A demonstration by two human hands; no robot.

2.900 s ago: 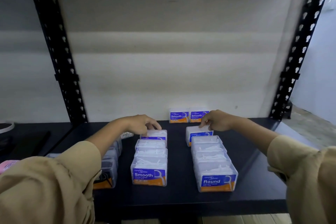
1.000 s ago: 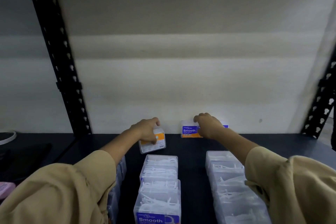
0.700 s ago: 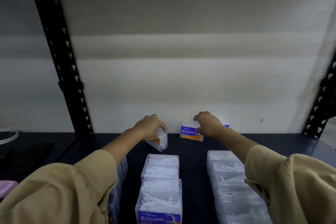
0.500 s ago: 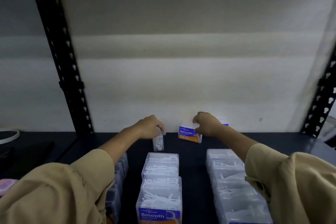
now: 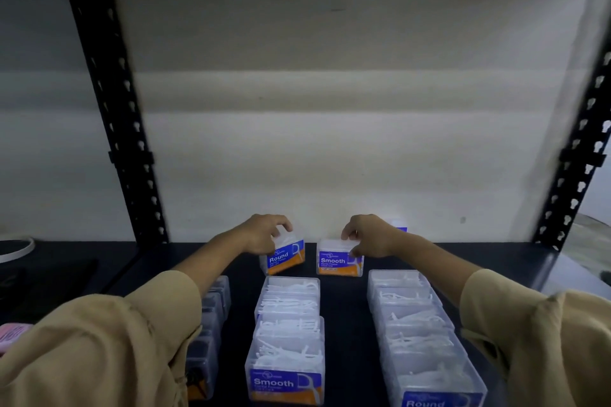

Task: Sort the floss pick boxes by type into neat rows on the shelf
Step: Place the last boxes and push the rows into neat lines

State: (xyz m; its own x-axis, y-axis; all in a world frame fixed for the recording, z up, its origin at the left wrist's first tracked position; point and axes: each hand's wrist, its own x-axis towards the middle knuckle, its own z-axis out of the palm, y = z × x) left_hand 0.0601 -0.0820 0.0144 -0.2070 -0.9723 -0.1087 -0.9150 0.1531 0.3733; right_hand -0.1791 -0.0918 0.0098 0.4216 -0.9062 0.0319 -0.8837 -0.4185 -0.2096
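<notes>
Our left hand clamps its grip on a tilted clear plastic "Round" floss box; at its 3 o'clock, our right hand clamps its grip on a clear plastic "Smooth" floss box.

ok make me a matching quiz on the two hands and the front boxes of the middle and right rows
1 left hand
2 right hand
3 middle row's front box
4 right row's front box

a labelled Round, unheld
b holds the tilted Round box
c labelled Smooth, unheld
d holds the other Smooth box

Pairs: 1-b; 2-d; 3-c; 4-a
</notes>
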